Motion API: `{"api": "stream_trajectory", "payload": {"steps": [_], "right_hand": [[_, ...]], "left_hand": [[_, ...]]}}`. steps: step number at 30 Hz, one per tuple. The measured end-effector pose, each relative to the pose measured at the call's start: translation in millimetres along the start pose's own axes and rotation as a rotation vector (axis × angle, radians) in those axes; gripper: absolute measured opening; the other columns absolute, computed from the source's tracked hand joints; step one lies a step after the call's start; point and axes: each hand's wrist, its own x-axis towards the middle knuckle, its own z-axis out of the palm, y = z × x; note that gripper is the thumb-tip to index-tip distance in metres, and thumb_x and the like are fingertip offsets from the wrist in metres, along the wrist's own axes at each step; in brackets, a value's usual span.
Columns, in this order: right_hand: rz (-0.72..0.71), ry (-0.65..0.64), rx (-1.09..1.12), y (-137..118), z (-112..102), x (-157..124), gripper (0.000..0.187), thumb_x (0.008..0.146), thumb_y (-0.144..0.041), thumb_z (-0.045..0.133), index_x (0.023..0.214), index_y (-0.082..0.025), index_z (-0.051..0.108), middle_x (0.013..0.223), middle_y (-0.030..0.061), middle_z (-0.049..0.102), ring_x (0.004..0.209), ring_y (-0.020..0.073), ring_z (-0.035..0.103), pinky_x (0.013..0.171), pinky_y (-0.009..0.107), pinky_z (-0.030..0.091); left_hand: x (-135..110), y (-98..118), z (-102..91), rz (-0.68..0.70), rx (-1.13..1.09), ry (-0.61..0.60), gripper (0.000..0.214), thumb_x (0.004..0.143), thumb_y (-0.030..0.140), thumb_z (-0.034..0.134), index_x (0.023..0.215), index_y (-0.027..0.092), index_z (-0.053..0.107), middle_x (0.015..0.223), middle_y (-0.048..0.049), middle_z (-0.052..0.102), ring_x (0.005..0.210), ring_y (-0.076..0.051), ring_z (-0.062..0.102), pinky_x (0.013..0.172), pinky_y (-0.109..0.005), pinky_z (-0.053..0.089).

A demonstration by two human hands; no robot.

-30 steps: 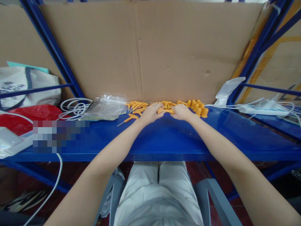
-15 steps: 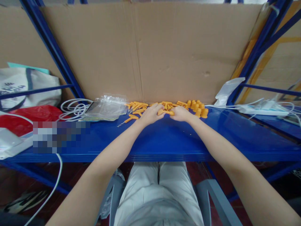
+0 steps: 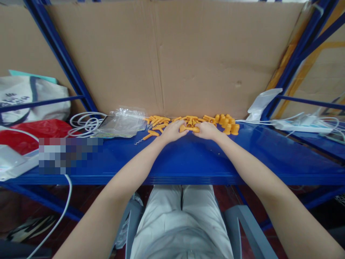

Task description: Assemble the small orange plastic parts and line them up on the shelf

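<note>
Over the blue worktop, my left hand [image 3: 174, 132] and my right hand [image 3: 207, 130] are close together, fingers closed on orange plastic corkscrew parts [image 3: 189, 128] that span the gap between them. I cannot make out whether these are one piece or two joined. To the left of my left hand lies an orange corkscrew [image 3: 151, 134] with its metal spiral pointing left. Several more corkscrews [image 3: 159, 120] are heaped behind it. More orange parts [image 3: 192, 118] lie just behind my hands. To the right of my right hand stand several orange cup-like pieces [image 3: 228, 128], upright in a cluster.
Clear plastic bags [image 3: 122, 124] and a coiled white cable [image 3: 87, 124] lie left on the blue shelf [image 3: 188, 162]. A red bag [image 3: 45, 129] sits farther left. At right is a white power strip [image 3: 302, 125] with cables. Cardboard [image 3: 202, 54] closes off the back.
Both hands stay at nearly the same place. The orange parts between them have tilted slightly and show a little more. The view has shifted very slightly.
</note>
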Motion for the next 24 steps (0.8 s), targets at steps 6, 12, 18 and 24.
{"api": "stream_trajectory", "payload": {"steps": [6,12,18,24], "right_hand": [[-0.036,0.088,0.056,4.3,4.2,0.8,0.031,0.094,-0.037,0.062,0.115,-0.017,0.072,0.112,0.0140,0.077,0.102,0.0279,0.072,0.081,0.033,0.052],[-0.134,0.155,0.188,12.0,12.6,4.9,0.027,0.094,-0.031,0.063,0.113,-0.014,0.071,0.110,0.0144,0.076,0.100,0.0259,0.071,0.083,0.032,0.049],[-0.210,0.165,0.329,19.5,19.3,8.5,0.023,0.095,-0.034,0.064,0.101,-0.014,0.072,0.099,0.0117,0.076,0.087,0.0219,0.069,0.077,0.029,0.046],[-0.228,0.154,0.422,25.9,24.1,13.0,0.025,0.092,-0.038,0.065,0.091,-0.014,0.071,0.080,0.0054,0.071,0.071,0.0174,0.062,0.067,0.027,0.041]], "left_hand": [[-0.2,-7.8,-3.8,-0.062,-0.001,0.013,0.025,0.089,0.039,0.065,0.104,0.020,0.066,0.108,-0.0077,0.074,0.101,-0.024,0.069,0.089,-0.036,0.054],[-1.2,-17.8,-9.3,-0.097,-0.025,-0.005,0.020,0.087,0.036,0.068,0.096,0.019,0.064,0.093,-0.0045,0.073,0.088,-0.021,0.069,0.082,-0.033,0.053],[0.0,-19.2,-7.4,-0.093,-0.049,0.047,0.024,0.084,0.039,0.071,0.096,0.020,0.063,0.095,-0.0028,0.073,0.089,-0.020,0.068,0.080,-0.031,0.052],[2.0,-18.6,-5.3,-0.087,-0.079,0.082,0.023,0.082,0.038,0.072,0.094,0.020,0.062,0.096,-0.0031,0.073,0.091,-0.021,0.068,0.082,-0.031,0.051]]}}
